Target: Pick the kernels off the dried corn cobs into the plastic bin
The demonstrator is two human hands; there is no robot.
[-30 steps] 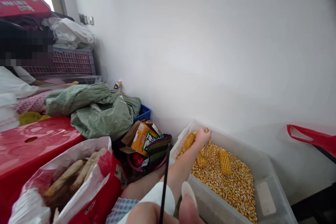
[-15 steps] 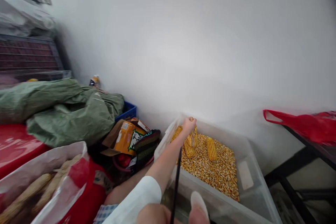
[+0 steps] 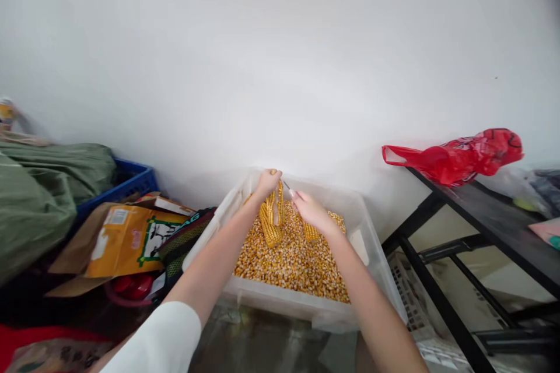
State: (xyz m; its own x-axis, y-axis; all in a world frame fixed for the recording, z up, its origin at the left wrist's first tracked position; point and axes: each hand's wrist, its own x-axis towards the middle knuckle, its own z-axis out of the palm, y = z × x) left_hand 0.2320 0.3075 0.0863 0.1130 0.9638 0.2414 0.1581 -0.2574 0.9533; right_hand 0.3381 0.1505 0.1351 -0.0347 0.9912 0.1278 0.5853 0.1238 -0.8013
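Observation:
My left hand (image 3: 266, 183) is closed around the upper end of a yellow corn cob (image 3: 275, 207), which hangs upright over a clear plastic bin (image 3: 280, 294). A pale strip without kernels runs down the cob. My right hand (image 3: 310, 210) grips a thin dark metal rod (image 3: 286, 185), its tip close beside the top of the cob. The rod's handle is hidden in my fingers. Loose corn kernels (image 3: 293, 268) fill much of the bin. Other cobs lie on them: one cob (image 3: 270, 233) just behind the held one, another cob (image 3: 310, 232) partly under my right hand.
A white wall stands behind the bin. To the left are an opened orange cardboard box (image 3: 126, 239), a blue crate (image 3: 131, 180) and a green sack (image 3: 39, 192). At right, a black metal-framed table (image 3: 494, 215) bears a red plastic bag (image 3: 459, 157).
My view has swung right. My right hand has moved from the bottom of the view, up and forward over the bin, bringing the rod to the cob. My left hand keeps its hold.

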